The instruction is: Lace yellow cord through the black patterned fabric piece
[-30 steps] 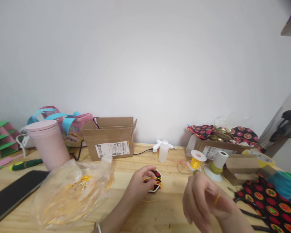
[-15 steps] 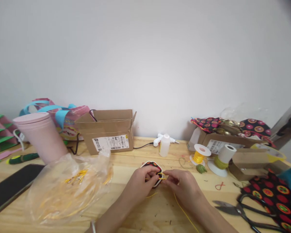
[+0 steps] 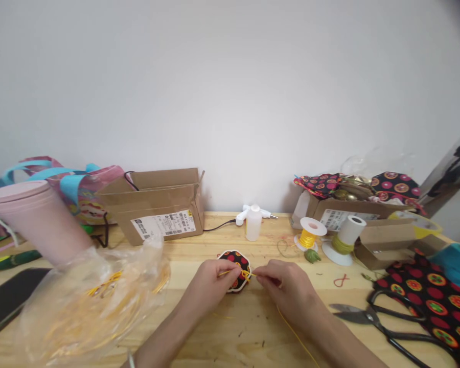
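At the lower centre of the frame, I see the dark patterned piece point(image 3: 233, 258), pale-edged and dotted with red, lying on the wooden table point(image 3: 199, 327) between the two hands. The left hand point(image 3: 209, 284), at its left, pinches yellow cord point(image 3: 246, 275) between thumb and fingertips, overlapping the lower left part of the piece. The right hand point(image 3: 289, 282), just beside its right edge, pinches the same cord between thumb and forefinger; I note a small tangle of loops between the two grips, and a yellow strand running from below the right hand to the bottom edge. Above the piece, near the centre, I find a white bottle point(image 3: 253, 225) standing upright. Right of centre stand a spool of yellow thread point(image 3: 307, 240) and a white roll point(image 3: 353, 229) wound with olive thread. At lower right, black-handled scissors point(image 3: 369, 317) lie beside dark patterned fabric point(image 3: 437, 301). At lower left, I make out a clear plastic bag point(image 3: 67, 312) holding yellow cords, and beyond it an open cardboard box point(image 3: 163, 204) bearing a white label
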A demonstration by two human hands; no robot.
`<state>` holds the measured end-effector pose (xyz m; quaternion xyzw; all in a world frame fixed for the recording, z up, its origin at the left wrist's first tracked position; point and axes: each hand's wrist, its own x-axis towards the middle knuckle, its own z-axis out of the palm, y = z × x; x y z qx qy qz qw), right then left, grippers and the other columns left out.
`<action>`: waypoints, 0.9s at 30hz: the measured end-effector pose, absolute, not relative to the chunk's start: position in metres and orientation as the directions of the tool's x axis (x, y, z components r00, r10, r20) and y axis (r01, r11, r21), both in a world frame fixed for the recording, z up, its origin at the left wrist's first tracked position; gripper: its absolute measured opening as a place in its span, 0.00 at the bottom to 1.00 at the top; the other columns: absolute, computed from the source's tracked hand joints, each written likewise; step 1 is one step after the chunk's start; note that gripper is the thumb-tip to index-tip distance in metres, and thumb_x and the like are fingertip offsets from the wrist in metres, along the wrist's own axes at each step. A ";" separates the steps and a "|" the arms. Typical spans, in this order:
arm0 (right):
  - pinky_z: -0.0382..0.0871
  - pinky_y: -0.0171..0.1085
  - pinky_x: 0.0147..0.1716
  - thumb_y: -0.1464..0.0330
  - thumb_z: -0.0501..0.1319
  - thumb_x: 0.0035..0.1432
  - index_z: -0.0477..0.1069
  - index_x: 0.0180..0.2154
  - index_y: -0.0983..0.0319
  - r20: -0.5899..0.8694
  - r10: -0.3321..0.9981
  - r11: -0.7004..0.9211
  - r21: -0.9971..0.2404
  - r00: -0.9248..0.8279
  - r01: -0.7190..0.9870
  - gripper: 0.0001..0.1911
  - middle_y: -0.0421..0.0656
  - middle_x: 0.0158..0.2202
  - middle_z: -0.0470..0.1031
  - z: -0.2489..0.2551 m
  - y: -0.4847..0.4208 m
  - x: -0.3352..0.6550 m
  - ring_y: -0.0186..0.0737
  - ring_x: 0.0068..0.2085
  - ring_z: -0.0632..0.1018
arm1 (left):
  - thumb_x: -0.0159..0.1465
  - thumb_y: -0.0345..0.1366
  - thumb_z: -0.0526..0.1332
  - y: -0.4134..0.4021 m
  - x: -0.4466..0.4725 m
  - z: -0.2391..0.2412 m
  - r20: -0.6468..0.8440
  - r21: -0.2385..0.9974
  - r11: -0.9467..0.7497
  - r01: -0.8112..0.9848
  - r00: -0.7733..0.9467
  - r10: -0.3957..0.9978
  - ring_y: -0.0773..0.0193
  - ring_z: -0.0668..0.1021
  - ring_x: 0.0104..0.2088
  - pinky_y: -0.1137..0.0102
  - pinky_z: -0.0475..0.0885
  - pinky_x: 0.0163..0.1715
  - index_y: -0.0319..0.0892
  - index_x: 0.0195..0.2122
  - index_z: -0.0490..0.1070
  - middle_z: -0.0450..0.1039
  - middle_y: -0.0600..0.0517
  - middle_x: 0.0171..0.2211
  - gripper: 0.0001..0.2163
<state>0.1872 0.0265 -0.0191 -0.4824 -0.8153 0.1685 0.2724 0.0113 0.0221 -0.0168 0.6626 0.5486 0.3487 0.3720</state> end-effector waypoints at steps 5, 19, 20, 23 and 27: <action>0.60 0.30 0.25 0.73 0.51 0.50 0.71 0.27 0.61 0.285 0.902 0.430 -0.674 -0.325 0.601 0.10 0.41 0.25 0.71 -0.024 0.029 0.184 0.34 0.26 0.69 | 0.51 0.36 0.54 0.022 0.010 -0.020 0.073 0.893 -0.100 0.439 0.079 0.994 0.63 0.72 0.24 0.75 0.64 0.23 0.38 0.23 0.74 0.74 0.53 0.21 0.11; 0.55 0.28 0.17 0.70 0.54 0.44 0.74 0.25 0.61 0.104 0.926 0.310 -0.757 -0.362 0.576 0.10 0.37 0.17 0.70 -0.018 0.042 0.170 0.31 0.20 0.66 | 0.52 0.36 0.54 0.019 0.013 -0.016 0.054 0.901 -0.128 0.415 0.187 0.981 0.63 0.73 0.26 0.74 0.65 0.27 0.39 0.27 0.74 0.74 0.52 0.25 0.10; 0.57 0.28 0.19 0.69 0.55 0.44 0.75 0.25 0.61 0.106 0.912 0.331 -0.760 -0.397 0.559 0.10 0.38 0.19 0.71 -0.018 0.044 0.170 0.32 0.21 0.68 | 0.52 0.36 0.54 0.019 0.012 -0.017 0.045 0.909 -0.118 0.401 0.188 0.981 0.64 0.73 0.26 0.74 0.65 0.27 0.39 0.26 0.74 0.74 0.52 0.24 0.11; 0.62 0.30 0.22 0.66 0.56 0.45 0.75 0.25 0.63 0.094 0.898 0.308 -0.833 -0.431 0.460 0.11 0.40 0.23 0.75 -0.022 0.047 0.170 0.36 0.26 0.72 | 0.52 0.38 0.55 0.021 0.011 -0.021 0.013 0.936 -0.080 0.342 0.193 0.981 0.64 0.73 0.25 0.74 0.65 0.26 0.38 0.27 0.74 0.74 0.52 0.24 0.11; 0.65 0.32 0.25 0.64 0.57 0.46 0.75 0.27 0.64 0.105 0.928 0.220 -0.929 -0.358 0.298 0.12 0.43 0.26 0.76 -0.026 0.044 0.167 0.39 0.28 0.73 | 0.51 0.38 0.56 0.023 0.011 -0.025 -0.011 0.965 -0.048 0.257 0.223 0.975 0.66 0.72 0.24 0.75 0.65 0.25 0.38 0.27 0.74 0.73 0.52 0.23 0.10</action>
